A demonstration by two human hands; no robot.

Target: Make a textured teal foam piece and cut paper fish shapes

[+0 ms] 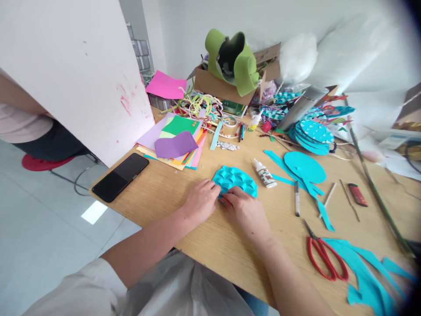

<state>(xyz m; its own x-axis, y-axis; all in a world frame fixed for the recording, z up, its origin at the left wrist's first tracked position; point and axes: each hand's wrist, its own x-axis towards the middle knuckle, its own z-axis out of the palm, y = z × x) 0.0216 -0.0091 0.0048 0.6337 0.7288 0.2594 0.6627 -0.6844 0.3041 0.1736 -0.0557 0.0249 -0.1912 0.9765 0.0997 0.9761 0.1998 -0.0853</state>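
A blue scalloped piece (237, 179) with rows of raised scales lies on the wooden table in front of me. My left hand (203, 199) holds its lower left edge between closed fingers. Pinched at its lower edge, close to the left hand, are the fingers of my right hand (244, 210). The fingertips hide part of that edge. A white glue bottle (265, 174) lies just to the right of the piece. Further right are a blue paper oval (305, 167) with strips and a grey pen (297, 199).
Red-handled scissors (325, 259) and blue scraps (365, 272) lie at the right. A black phone (120, 177) rests at the left edge, near stacked coloured paper (176, 142). Behind stand a cardboard box (217, 85) and a grey bottle (304, 107). A person sits beyond the white partition (82, 79).
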